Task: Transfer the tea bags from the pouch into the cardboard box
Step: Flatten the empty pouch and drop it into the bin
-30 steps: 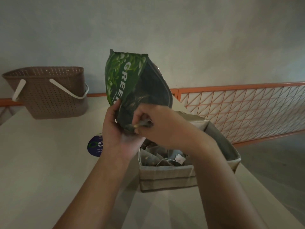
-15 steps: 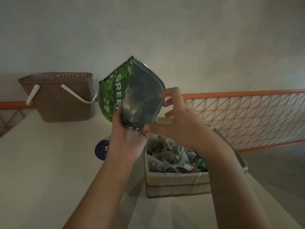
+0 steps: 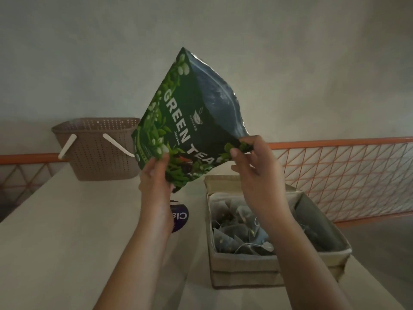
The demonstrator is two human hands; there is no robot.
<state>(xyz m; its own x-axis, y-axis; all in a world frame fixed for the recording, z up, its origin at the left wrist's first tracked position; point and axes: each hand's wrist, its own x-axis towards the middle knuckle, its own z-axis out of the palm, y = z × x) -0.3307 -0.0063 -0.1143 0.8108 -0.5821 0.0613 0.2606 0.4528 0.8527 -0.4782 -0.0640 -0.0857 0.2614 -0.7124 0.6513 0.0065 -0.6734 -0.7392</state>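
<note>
The glossy green tea pouch (image 3: 190, 121) hangs inverted, left of the open cardboard box (image 3: 279, 262). Left hand (image 3: 156, 177) and right hand (image 3: 252, 157) each pinch a lower corner. Best shift it right over the box, then shake gently.

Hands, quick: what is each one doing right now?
Left hand: grips the lower edge of the dark green foil tea pouch.
Right hand: pinches the same pouch's corner, above the tea bags in the open cardboard box.

A brown perforated basket (image 3: 98, 148) with white handles stood at the far end of the pale table (image 3: 55, 242), against a grey wall (image 3: 89, 52). A round purple sticker (image 3: 180, 218) lay on the tabletop. An orange lattice railing (image 3: 346, 175) ran behind.
</note>
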